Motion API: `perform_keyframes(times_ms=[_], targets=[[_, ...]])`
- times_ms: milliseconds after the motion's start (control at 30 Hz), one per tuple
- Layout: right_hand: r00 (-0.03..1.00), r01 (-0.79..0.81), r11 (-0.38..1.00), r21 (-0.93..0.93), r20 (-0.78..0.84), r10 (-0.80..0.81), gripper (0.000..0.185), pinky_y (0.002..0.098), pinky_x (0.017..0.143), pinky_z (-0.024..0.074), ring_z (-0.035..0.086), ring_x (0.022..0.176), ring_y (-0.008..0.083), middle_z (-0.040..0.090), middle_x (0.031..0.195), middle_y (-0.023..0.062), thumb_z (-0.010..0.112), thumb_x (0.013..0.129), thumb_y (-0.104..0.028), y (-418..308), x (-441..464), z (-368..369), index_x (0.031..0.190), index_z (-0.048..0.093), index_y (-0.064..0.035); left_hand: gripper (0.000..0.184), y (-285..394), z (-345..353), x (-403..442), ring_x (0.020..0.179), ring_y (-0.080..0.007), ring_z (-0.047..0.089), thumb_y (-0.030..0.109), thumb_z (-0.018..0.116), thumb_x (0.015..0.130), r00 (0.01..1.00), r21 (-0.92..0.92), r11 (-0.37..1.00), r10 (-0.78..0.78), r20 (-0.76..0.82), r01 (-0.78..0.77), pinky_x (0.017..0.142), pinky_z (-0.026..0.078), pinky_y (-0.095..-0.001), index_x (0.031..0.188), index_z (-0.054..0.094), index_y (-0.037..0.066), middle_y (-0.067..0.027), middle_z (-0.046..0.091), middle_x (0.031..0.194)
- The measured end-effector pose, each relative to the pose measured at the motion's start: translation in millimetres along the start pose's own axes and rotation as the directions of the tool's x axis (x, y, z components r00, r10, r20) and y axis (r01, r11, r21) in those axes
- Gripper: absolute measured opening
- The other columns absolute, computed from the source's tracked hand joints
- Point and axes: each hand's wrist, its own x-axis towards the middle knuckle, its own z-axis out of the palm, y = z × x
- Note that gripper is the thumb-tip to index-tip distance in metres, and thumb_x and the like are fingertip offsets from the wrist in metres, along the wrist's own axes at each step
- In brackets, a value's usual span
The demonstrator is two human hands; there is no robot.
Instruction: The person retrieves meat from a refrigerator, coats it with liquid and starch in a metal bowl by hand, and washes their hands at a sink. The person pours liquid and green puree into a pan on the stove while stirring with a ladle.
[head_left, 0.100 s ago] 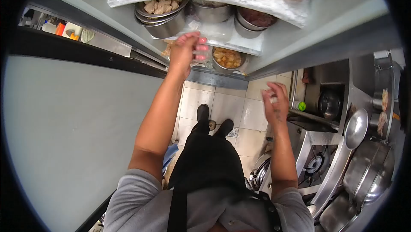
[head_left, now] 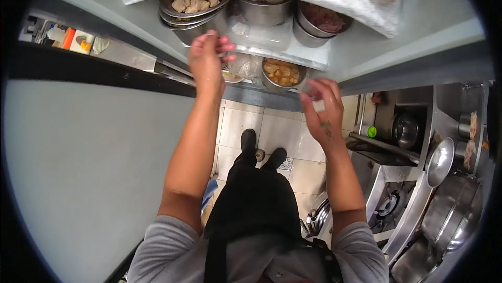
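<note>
My left hand [head_left: 209, 63] is raised before the fridge shelves, fingers apart and curled, with nothing visible in it. It is nearest to the stacked metal bowls [head_left: 201, 29] holding pale meat pieces [head_left: 196, 2]. My right hand [head_left: 322, 106] hangs just right of and below a metal pot [head_left: 267, 80] of yellowish-brown food [head_left: 282, 72], its fingers loosely bent and apart, holding nothing visible. Between the hands lies a clear plastic bag [head_left: 244, 67] on the lower shelf.
Above stand another metal pot [head_left: 264, 12] and bowls with dark red meat [head_left: 323, 19]. The fridge door [head_left: 94, 173] fills the left. At the right are a gas burner [head_left: 388, 204], a ladle [head_left: 440, 162] and large metal pans [head_left: 452, 215].
My left hand has shifted left and slightly up, towards the stacked bowls. My right hand has risen and moved left, closer to the pot of yellowish-brown food. The view has shifted slightly.
</note>
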Motion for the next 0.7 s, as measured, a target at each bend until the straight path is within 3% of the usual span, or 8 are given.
perform_keyframes(times_ms=[67,133,200,400,467,567,700], targets=[[0.999,0.048,0.999,0.02,0.018,-0.049,0.03,0.034,0.074,0.0475,0.059,0.086,0.0268,0.057,0.105,0.0144,0.068,0.077,-0.007,-7,21,23,0.105,0.059,-0.0018,0.02,-3,-12,7,0.077,-0.0229,0.064,0.021,0.05,0.093,0.997,-0.092,0.994,0.057,-0.05,-0.061,0.06,0.053,-0.0322,0.097,0.053,0.002,-0.0147,0.064,0.09],[0.994,0.103,0.995,-0.008,0.033,-0.103,0.028,0.0351,0.079,0.0461,0.058,0.09,0.0285,0.057,0.105,0.014,0.067,0.077,-0.008,-12,43,42,0.104,0.06,-0.002,0.021,2,-22,14,0.08,-0.0246,0.065,0.021,0.05,0.093,0.992,-0.076,0.989,0.126,0.013,-0.125,0.063,0.054,-0.033,0.096,0.054,0.0,-0.0153,0.064,0.09],[0.981,0.186,0.976,-0.113,-0.042,-0.191,0.026,0.0362,0.082,0.044,0.056,0.093,0.0298,0.058,0.104,0.013,0.065,0.078,-0.009,-4,55,50,0.102,0.061,-0.0027,0.022,3,-29,14,0.084,-0.0256,0.065,0.02,0.051,0.092,0.99,-0.054,0.992,0.114,0.08,-0.11,0.067,0.054,-0.0339,0.099,0.054,0.0,-0.0154,0.064,0.091],[0.872,0.305,0.848,-0.433,-0.232,-0.432,0.017,0.0362,0.083,0.042,0.055,0.092,0.029,0.061,0.098,0.0107,0.061,0.081,-0.009,19,79,41,0.097,0.063,-0.0041,0.02,-37,-65,-7,0.083,-0.0221,0.064,0.021,0.054,0.091,0.987,0.056,0.987,0.147,0.068,-0.151,0.062,0.051,-0.0301,0.099,0.053,0.003,-0.0133,0.064,0.093],[0.839,0.295,0.805,-0.514,-0.264,-0.475,0.015,0.0362,0.082,0.0418,0.055,0.091,0.0282,0.062,0.097,0.0096,0.059,0.082,-0.009,22,87,33,0.096,0.064,-0.0042,0.019,-73,-82,-17,0.078,-0.0208,0.063,0.021,0.055,0.09,0.993,0.078,0.992,0.094,0.078,-0.1,0.06,0.051,-0.0301,0.097,0.053,0.003,-0.0125,0.064,0.09],[0.799,0.261,0.771,-0.58,-0.319,-0.51,0.014,0.0366,0.081,0.042,0.056,0.089,0.027,0.063,0.097,0.0083,0.056,0.084,-0.007,29,98,25,0.096,0.064,-0.0046,0.016,-125,-103,-38,0.073,-0.0203,0.064,0.018,0.054,0.09,0.995,0.095,0.99,-0.103,0.014,0.101,0.058,0.052,-0.0309,0.096,0.053,0.003,-0.0117,0.064,0.086],[0.805,0.264,0.787,-0.558,-0.321,-0.498,0.015,0.0389,0.081,0.0431,0.057,0.089,0.0311,0.063,0.096,0.012,0.054,0.085,-0.006,34,111,21,0.096,0.064,-0.0031,0.013,-168,-124,-56,0.071,-0.0197,0.064,0.016,0.053,0.091,0.966,0.101,0.961,-0.254,-0.049,0.258,0.057,0.052,-0.031,0.095,0.053,0.003,-0.0118,0.064,0.085]])
